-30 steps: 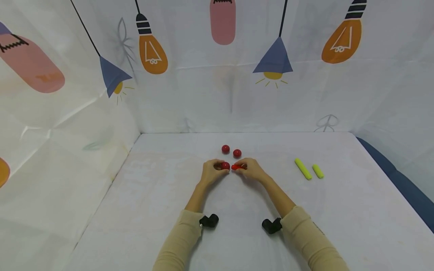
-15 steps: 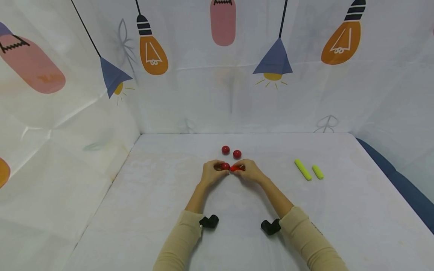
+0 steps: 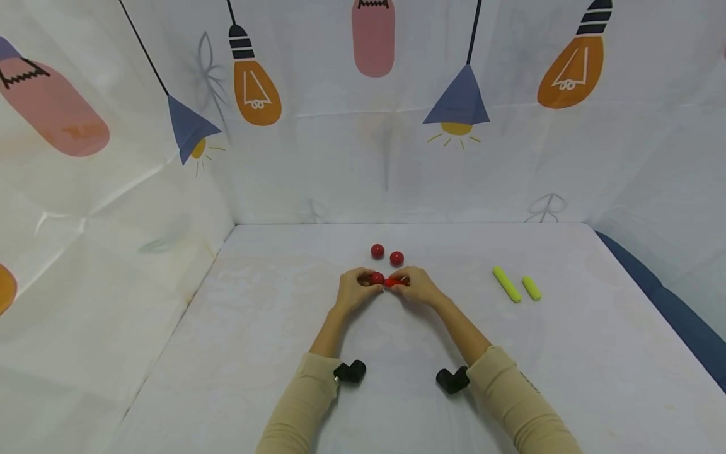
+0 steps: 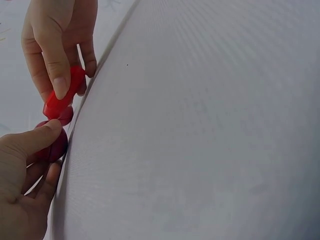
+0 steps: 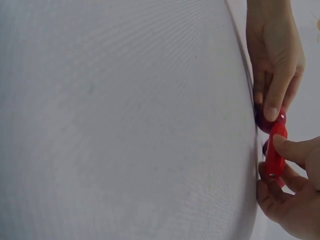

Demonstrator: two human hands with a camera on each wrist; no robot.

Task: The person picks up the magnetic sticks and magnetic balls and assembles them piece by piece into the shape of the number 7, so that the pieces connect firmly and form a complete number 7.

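Near the middle of the table, my left hand pinches a glossy dark red ball between thumb and fingers. Facing it, my right hand pinches a bright red, elongated, smooth piece; its exact kind cannot be told. One end of this piece meets the ball right by my left thumb tip, as the left wrist view shows. Two more dark red balls, one to the left and one to the right, lie just beyond my hands. Fingers partly cover both held things.
To the right on the white table lie a longer yellow-green stick and a shorter yellow-green stick. A white sheet printed with lamps and bulbs hangs behind the table's far edge. Each sleeve carries a black wrist device.
My right hand has shifted slightly left, bringing the red piece up against the ball. My left hand stays in place. Over the last half second almost nothing moves.
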